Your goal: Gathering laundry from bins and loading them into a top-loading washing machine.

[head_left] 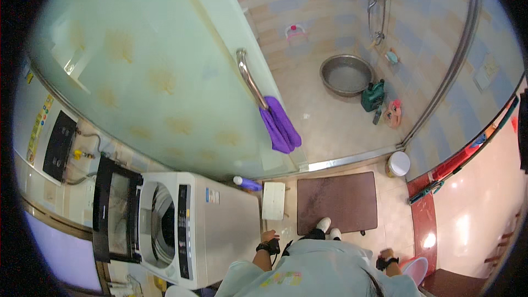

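My left hand hangs beside the front of the top-loading washing machine, fingers loosely apart, with nothing seen in it. On my right, my right hand is held low with the fingers curled in, and no object shows in it. Both wrists wear dark bands. A pink-rimmed basin sits just beyond the right wrist; the hand does not appear to grip it. The washer's dark lid stands raised, and the drum shows inside. My feet are at the near edge of a brown mat.
A frosted glass door carries a purple cloth on its handle. Beyond the metal sill are a grey basin and a green jug. A white stool, purple bottle and lidded bucket stand near the mat.
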The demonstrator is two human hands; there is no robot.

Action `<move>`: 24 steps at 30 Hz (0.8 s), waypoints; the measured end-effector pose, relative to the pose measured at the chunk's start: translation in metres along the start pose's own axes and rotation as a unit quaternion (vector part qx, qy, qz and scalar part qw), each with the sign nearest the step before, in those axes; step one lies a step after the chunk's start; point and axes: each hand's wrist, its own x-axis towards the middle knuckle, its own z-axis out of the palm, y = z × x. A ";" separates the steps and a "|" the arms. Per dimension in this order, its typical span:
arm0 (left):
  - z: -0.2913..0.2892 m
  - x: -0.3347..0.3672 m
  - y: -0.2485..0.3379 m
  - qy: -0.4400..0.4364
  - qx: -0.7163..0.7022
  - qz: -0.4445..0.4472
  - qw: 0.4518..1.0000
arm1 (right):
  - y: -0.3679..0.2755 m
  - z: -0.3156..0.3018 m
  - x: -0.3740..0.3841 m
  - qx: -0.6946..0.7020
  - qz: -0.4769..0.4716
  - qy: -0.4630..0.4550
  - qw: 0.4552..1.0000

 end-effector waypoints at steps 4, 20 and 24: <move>-0.004 0.037 0.080 -0.025 -0.153 -0.101 0.983 | -0.042 0.026 -0.037 0.141 0.005 0.088 0.986; 0.096 0.163 0.176 -0.093 0.102 -0.100 0.985 | -0.176 -0.113 -0.155 0.870 0.348 0.141 0.320; 0.141 0.148 0.208 -0.108 0.267 -0.004 0.958 | -0.226 -0.019 -0.162 0.549 0.224 0.129 0.795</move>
